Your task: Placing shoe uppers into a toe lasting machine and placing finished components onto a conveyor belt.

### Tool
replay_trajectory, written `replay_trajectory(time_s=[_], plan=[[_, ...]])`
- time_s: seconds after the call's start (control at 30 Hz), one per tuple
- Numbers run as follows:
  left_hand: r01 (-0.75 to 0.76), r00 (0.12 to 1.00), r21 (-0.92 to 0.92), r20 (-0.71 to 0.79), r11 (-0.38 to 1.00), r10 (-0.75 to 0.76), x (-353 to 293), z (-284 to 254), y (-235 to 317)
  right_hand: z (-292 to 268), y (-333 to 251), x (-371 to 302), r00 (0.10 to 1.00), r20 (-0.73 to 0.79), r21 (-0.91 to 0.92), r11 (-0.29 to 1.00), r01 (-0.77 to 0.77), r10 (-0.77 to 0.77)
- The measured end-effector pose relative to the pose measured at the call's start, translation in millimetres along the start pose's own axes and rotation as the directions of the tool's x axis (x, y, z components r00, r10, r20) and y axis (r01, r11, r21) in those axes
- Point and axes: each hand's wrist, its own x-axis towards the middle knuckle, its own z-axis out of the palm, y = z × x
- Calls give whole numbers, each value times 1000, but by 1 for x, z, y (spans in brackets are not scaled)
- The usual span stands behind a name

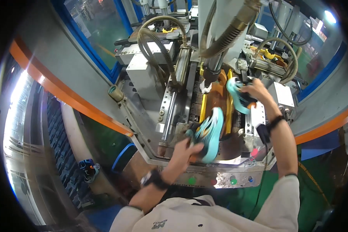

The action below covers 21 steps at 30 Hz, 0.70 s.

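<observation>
My left hand [185,156] is closed around the heel end of a teal, white and black sneaker [211,135], held tilted over the front of the machine. Farther forward and to the right, my right hand [256,91] grips a second teal sneaker [236,96] with black and orange parts. This one is beside the yellow-edged brown pad [215,98] in the machine's middle. Above that pad stands a metal press rod [212,67] with a white piece at its lower end. My fingers partly cover both shoes, and the left one is a little blurred.
Metal cylinders [174,108] and ribbed hoses [162,23] flank the pad. A front panel [220,178] carries several coloured buttons. At left, past an orange curved edge [73,104], a dark shoe [89,170] rests by a ridged conveyor belt [63,154]. A blue curved tube [120,154] stands nearby.
</observation>
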Motion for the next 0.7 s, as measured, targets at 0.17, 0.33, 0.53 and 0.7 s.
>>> replay_trajectory(time_s=[0.17,0.33,0.53,0.7], plan=[[-40,934,90,-350,995,70,-168,-68,12,139,-1,88,997,-79,-207,978,2,-19],[-371,675,-110,-714,922,186,-280,-102,-27,216,-14,76,957,-287,-223,975,-24,-43],[-72,394,433,-815,899,424,-318,-135,-125,183,-20,-28,856,-268,-157,897,413,-441],[-480,439,-81,-884,874,159,-275,-82,-87,230,-15,-236,598,-226,150,579,802,-769]])
